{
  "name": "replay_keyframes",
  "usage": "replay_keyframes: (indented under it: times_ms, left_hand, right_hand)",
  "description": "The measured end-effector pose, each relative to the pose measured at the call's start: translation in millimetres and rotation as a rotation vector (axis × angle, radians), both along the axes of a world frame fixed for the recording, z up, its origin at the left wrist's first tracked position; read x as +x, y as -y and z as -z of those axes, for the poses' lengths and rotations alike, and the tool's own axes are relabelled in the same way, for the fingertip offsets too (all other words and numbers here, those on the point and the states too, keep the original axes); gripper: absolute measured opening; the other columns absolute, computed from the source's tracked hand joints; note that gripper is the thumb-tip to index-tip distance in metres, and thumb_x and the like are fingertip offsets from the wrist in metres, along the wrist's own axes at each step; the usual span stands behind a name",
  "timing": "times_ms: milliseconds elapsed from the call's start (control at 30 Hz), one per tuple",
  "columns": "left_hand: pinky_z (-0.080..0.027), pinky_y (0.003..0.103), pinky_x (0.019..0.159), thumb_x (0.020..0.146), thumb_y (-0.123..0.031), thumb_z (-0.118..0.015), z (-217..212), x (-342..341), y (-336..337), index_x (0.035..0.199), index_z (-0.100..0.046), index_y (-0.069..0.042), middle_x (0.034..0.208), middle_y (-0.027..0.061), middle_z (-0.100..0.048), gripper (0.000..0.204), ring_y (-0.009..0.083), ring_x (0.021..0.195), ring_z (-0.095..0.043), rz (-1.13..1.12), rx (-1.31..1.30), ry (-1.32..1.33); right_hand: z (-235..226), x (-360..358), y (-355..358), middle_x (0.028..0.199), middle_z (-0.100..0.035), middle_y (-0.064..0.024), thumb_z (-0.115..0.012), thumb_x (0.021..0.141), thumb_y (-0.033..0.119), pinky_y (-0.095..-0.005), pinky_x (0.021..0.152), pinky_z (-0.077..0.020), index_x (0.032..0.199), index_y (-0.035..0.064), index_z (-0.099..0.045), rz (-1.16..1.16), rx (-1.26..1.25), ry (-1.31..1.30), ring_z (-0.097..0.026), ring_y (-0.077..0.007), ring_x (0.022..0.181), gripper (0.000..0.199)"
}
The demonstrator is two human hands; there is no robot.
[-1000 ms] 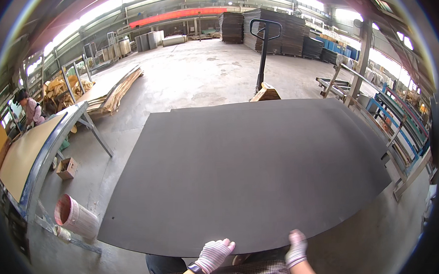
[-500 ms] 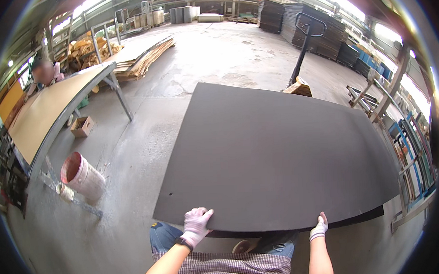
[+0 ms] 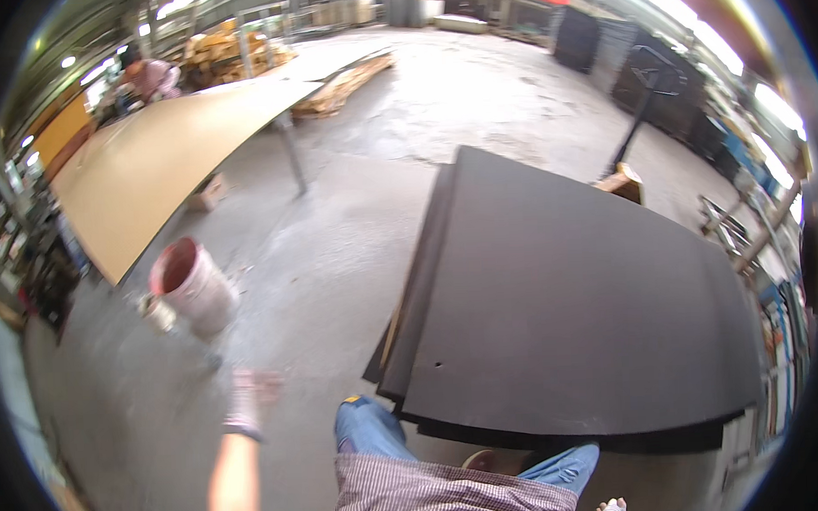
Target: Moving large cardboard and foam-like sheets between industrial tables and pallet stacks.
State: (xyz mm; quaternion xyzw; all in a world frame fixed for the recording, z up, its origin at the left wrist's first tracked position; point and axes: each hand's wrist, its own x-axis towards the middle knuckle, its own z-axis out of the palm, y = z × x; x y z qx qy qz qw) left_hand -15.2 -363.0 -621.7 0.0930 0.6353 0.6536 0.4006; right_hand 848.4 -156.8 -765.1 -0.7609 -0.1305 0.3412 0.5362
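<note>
My left hand [image 3: 256,396], in a light glove with a dark band at the wrist, is held out over the floor to the left of the dark sheets. Motion smears it, but its fingers look stretched out and nothing shows in them. At the lower edge, only the gloved fingertips of my right hand [image 3: 612,509] come into view, apart from the sheets. A large dark grey flat sheet [image 3: 573,295] with a small hole near its near left corner lies on top of a stack. Edges of other dark sheets [image 3: 421,287] stick out beneath it on the left.
On the left, a long tan sheet [image 3: 171,156] lies across a table with a metal leg [image 3: 292,156]; a person [image 3: 153,77] stands behind it. A stained bucket [image 3: 203,294] and a cardboard box [image 3: 208,194] stand on the floor. A pallet jack handle [image 3: 638,112] rises beyond the stack.
Both my hands have let go of the dark sheet's near edge; the left has swung left, the right down. Sheet edges underneath now show. The tan sheet now overhangs the table's near side. My view has turned left.
</note>
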Motion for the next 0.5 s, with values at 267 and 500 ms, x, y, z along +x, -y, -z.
replay_keyframes:
  times_ms: [267, 500]
  left_hand:
    - [-0.035, 0.045, 0.100, 0.083, -0.061, -0.051, -140, -232, 2, 0.137, -0.040, -0.011, 0.136, 0.0019, -0.043, 0.074, 0.0201, 0.125, -0.039, -0.705, 0.340, -0.101]
    - [-0.027, 0.036, 0.108, 0.086, -0.053, -0.057, 31, -92, -8, 0.134, -0.038, 0.009, 0.140, 0.0151, -0.040, 0.081, 0.0224, 0.127, -0.040, -0.581, 0.109, -0.316]
  right_hand:
    - [-71, 159, 34, 0.054, -0.049, -0.0103, -0.053, 0.074, 0.051, -0.0424, 0.043, -0.0417, 0.076, 0.0095, -0.048, 0.395, 0.028, -0.093, -0.049, -0.0287, 0.044, 0.041]
    - [-179, -1, -71, 0.077, -0.054, -0.0048, -0.056, 0.089, 0.020, -0.0271, 0.043, -0.0370, 0.106, 0.0139, -0.055, 0.136, 0.312, 0.322, -0.047, -0.0130, 0.049, 0.017]
